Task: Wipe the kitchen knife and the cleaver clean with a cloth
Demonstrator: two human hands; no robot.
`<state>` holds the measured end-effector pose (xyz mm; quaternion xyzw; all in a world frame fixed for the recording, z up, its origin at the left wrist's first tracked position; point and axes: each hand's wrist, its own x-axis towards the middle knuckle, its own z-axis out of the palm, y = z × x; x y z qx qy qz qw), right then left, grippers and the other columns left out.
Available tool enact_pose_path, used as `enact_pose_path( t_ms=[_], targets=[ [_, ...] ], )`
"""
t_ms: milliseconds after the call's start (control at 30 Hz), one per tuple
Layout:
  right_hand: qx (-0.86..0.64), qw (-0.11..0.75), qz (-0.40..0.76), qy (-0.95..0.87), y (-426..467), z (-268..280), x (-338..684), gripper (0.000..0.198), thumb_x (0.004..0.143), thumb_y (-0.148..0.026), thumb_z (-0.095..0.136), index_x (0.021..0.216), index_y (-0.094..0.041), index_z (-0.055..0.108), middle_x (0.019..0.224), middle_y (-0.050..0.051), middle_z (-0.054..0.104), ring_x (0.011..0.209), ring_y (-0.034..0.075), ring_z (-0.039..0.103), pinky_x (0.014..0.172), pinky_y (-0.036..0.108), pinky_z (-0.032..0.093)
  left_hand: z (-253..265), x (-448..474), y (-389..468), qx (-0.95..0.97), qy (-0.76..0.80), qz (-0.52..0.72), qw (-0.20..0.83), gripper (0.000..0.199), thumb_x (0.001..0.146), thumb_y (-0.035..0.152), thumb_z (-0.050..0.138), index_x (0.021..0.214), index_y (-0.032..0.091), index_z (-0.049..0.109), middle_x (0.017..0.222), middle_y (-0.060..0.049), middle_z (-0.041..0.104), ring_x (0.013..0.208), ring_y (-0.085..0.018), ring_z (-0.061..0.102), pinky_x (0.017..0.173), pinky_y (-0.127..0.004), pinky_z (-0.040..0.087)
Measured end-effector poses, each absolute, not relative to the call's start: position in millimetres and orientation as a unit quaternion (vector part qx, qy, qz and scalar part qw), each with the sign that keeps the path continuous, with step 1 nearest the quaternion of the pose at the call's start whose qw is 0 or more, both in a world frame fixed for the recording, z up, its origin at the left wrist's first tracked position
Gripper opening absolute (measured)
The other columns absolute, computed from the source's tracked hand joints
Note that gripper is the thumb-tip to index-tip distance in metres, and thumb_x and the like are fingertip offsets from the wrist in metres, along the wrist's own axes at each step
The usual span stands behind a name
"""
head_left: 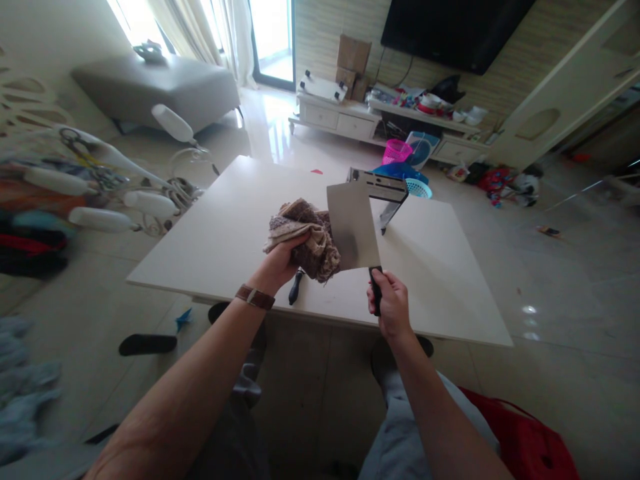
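My right hand (393,303) is closed round the black handle of a cleaver (354,227), its broad metal blade pointing up over the table. In my left hand (286,263) is a bunched brown and beige cloth (305,237), gripped from the near side. The cloth meets or overlaps the left edge of the blade; whether it presses on it I cannot tell. Below the cloth, a black-handled tool (296,288) lies on the white table (430,280), its far end hidden. Behind the blade stands a knife block or rack (383,187) of metal and black, partly covered.
Past the table's far edge are a light blue basket (419,189) and a pink basket (397,151). A lamp with white shades (107,220) reaches in at the left. A white TV cabinet (333,120) lines the far wall. Something red (535,440) lies at my right.
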<state>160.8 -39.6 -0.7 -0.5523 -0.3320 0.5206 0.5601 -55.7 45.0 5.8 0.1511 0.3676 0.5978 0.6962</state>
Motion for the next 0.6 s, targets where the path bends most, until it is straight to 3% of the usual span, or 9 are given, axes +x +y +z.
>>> enact_pose_path(
  t_ms=[333, 600],
  targets=[
    [-0.605, 0.457, 0.415, -0.503, -49.6, -1.5, 156.3, 0.045, 0.086, -0.06, 0.075, 0.071, -0.022, 0.058, 0.052, -0.007, 0.051, 0.04, 0.008, 0.045, 0.037, 0.021, 0.034, 5.1, -46.5, 36.7, 0.169, 0.354, 0.594, 0.702, 0.024, 0.071, 0.009, 0.083, 0.094, 0.017, 0.08, 0.101, -0.006, 0.083, 0.102, -0.025, 0.079, 0.107, -0.04, 0.06],
    [-0.604, 0.45, 0.419, -0.508, -50.4, 0.4, 154.7, 0.045, 0.087, -0.063, 0.074, 0.071, -0.023, 0.058, 0.05, -0.008, 0.05, 0.039, 0.009, 0.044, 0.038, 0.023, 0.033, 4.3, -53.3, 45.7, 0.152, 0.347, 0.633, 0.675, 0.019, 0.074, 0.009, 0.079, 0.09, 0.018, 0.079, 0.096, -0.004, 0.083, 0.103, -0.023, 0.078, 0.107, -0.039, 0.059]
  ],
)
